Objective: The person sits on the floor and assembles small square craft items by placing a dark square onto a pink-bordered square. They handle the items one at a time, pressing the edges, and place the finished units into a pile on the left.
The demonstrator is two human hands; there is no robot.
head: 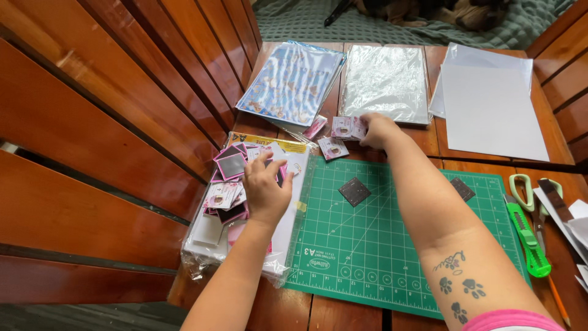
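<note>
Small pink-edged cards (228, 184) lie heaped on a plastic-wrapped white pack (211, 242) at the left edge of the wooden tabletop (343, 312), some face up, some showing a dark back. The left hand (264, 190) rests on that heap with its fingers curled over the cards, though whether it actually pinches one I cannot tell. The right hand (376, 130) reaches past the far edge of the green cutting mat (373, 245) and grips a few cards (347, 127) between its fingertips; one more card (333, 148) lies just beside them. Judging by the size of the heap against the few set apart, most of the sorting looks undone. Two dark squares (354, 191) sit on the mat, well apart. Beyond lie a printed sheet in a clear sleeve (291, 83), a glossy clear sheet (386, 83) and white paper (490, 110). Scissors (530, 193) and a green utility knife (527, 236) lie at the right, away from both hands. Nothing blocks either reach.
</note>
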